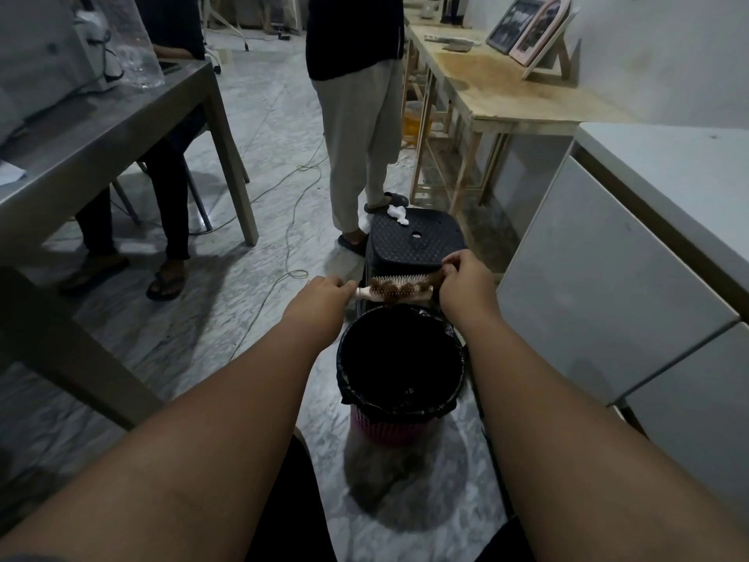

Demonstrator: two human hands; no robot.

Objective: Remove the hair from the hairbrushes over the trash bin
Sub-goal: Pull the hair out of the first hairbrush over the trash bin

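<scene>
A pale hairbrush [367,292] lies level in the air just beyond the far rim of the trash bin [352,383], a pink basket lined with a black bag. My left hand [324,296] is closed around the brush handle. Brown hair [399,289] is tangled through the white bristles. My right hand [466,277] pinches the hair at the brush's right end, fingers closed on a tuft.
A black plastic stool [417,241] with a crumpled white tissue [398,215] stands right behind the bin. A person in grey trousers [356,135] stands beyond it. A grey table [101,127] is on the left, a white cabinet [608,277] on the right, cables on the floor.
</scene>
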